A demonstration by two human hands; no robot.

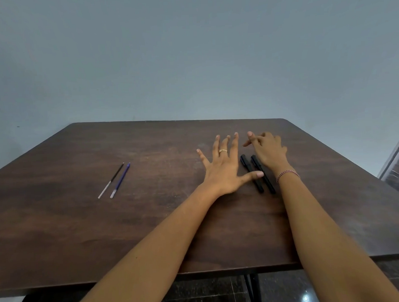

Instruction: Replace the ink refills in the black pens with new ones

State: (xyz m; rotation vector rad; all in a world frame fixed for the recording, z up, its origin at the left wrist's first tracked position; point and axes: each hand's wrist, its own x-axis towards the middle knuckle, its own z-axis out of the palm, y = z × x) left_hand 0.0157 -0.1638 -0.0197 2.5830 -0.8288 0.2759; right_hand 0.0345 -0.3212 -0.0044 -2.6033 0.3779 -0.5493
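Two slim black plastic pens lying between both hands on dark brown wooden surface.
Left hand spread flat, grip apart; right hand loosely curled, clamping nothing.

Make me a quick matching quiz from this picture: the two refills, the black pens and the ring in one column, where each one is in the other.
Things:
1. black refill
2. blue refill
3. black pens
4. ring

Places:
A. on a finger of the left hand
B. between the two hands, on the table
C. farthest left on the table
D. just right of the black refill

Pairs: 1-C, 2-D, 3-B, 4-A
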